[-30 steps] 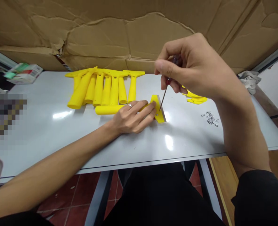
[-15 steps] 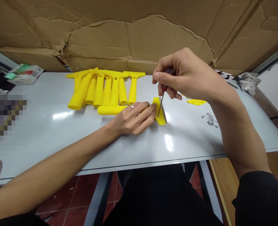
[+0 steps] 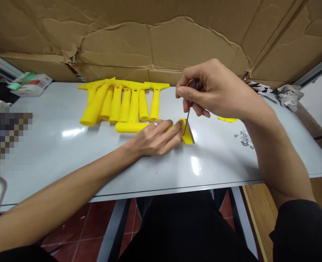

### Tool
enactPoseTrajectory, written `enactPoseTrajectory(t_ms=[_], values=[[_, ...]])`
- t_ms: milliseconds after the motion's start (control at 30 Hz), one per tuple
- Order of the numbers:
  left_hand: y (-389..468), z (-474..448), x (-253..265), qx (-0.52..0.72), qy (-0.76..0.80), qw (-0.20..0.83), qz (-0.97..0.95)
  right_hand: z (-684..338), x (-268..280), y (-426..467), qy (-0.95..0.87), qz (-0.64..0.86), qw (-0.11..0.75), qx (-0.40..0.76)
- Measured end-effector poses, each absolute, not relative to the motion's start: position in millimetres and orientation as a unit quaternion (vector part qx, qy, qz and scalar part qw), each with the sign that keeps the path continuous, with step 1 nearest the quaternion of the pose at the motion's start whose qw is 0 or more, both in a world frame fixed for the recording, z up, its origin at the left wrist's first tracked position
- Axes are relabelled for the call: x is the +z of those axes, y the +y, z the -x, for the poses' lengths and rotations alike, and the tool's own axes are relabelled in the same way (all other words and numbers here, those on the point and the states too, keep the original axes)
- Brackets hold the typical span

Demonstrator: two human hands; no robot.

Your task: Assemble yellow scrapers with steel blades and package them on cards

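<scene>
A yellow scraper (image 3: 132, 127) with a metal blade along its head lies flat on the table, its handle pointing left. My left hand (image 3: 158, 137) is closed over the handle near the head and presses it down. In my right hand (image 3: 204, 89), above the head, is a screwdriver (image 3: 187, 118) with a dark red handle, held nearly upright. The screwdriver's tip rests on a small screw (image 3: 184, 135) in the scraper head. Part of the handle is hidden under my left fingers.
Several yellow scraper handles (image 3: 123, 103) lie side by side behind my left hand. Loose screws (image 3: 245, 139) are heaped at the right, below a yellow flat piece (image 3: 228, 119). A grey cloth (image 3: 289, 95) and a small box (image 3: 35, 85) lie at opposite ends. Cardboard (image 3: 123, 43) stands behind.
The scraper head has turned slightly under the screwdriver, its top edge now lower. My right hand has shifted only a little, still gripping the screwdriver; the whole view has also moved slightly.
</scene>
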State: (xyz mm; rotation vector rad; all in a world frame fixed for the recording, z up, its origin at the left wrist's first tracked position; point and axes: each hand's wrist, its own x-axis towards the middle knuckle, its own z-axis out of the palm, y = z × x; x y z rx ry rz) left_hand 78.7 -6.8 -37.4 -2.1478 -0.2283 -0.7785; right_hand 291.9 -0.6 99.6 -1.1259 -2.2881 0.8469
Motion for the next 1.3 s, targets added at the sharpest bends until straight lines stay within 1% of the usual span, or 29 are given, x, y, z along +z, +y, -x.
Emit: enactPoseTrajectory(t_ms=[167, 333, 400, 533, 600, 733, 833, 900, 967, 1000, 1100, 1167, 1200, 1267, 1300], values=[[-5.6, -80.0, -38.4, -0.313, -0.098, 0.409, 0.852, -293.3, 96.9, -1.1, -0.840, 0.363, 0.246, 0.321], [-1.6, -78.1, -40.7, -0.340, -0.104, 0.384, 0.852, -291.6, 96.0, -4.1, -0.826, 0.328, 0.251, 0.384], [-0.1, -77.3, -42.8, -0.356, -0.114, 0.369, 0.851, -288.3, 94.0, -3.7, -0.812, 0.328, 0.284, 0.389], [0.9, -78.3, -46.0, -0.375, -0.138, 0.361, 0.843, -280.7, 89.2, -0.1, -0.800, 0.338, 0.371, 0.328], [1.0, -79.6, -46.9, -0.383, -0.141, 0.362, 0.838, -278.9, 88.9, 0.5, -0.787, 0.347, 0.398, 0.318], [2.4, -81.0, -49.2, -0.403, -0.159, 0.354, 0.829, -279.9, 90.4, -2.6, -0.762, 0.322, 0.446, 0.343], [3.4, -81.5, -51.0, -0.405, -0.172, 0.353, 0.826, -280.0, 87.4, -3.3, -0.768, 0.299, 0.485, 0.291], [3.6, -82.3, -51.6, -0.398, -0.166, 0.359, 0.828, -279.0, 84.1, -1.6, -0.792, 0.299, 0.474, 0.241], [3.5, -83.4, -51.9, -0.394, -0.157, 0.362, 0.830, -277.7, 82.6, -0.1, -0.808, 0.289, 0.456, 0.234], [3.5, -83.9, -51.9, -0.395, -0.156, 0.360, 0.831, -277.3, 83.2, 0.0, -0.806, 0.280, 0.454, 0.256], [3.8, -84.9, -52.2, -0.393, -0.161, 0.348, 0.836, -278.4, 89.4, -2.3, -0.777, 0.268, 0.426, 0.378], [4.0, -84.9, -52.6, -0.390, -0.163, 0.354, 0.834, -281.4, 94.0, -3.6, -0.773, 0.274, 0.409, 0.401], [4.2, -84.6, -52.9, -0.389, -0.164, 0.361, 0.831, -283.4, 95.4, -3.4, -0.783, 0.277, 0.410, 0.376], [4.6, -83.6, -53.5, -0.381, -0.172, 0.375, 0.827, -288.4, 96.7, -0.8, -0.823, 0.285, 0.419, 0.256], [4.9, -83.1, -53.7, -0.375, -0.174, 0.377, 0.829, -291.3, 97.1, 1.1, -0.844, 0.292, 0.405, 0.194]])
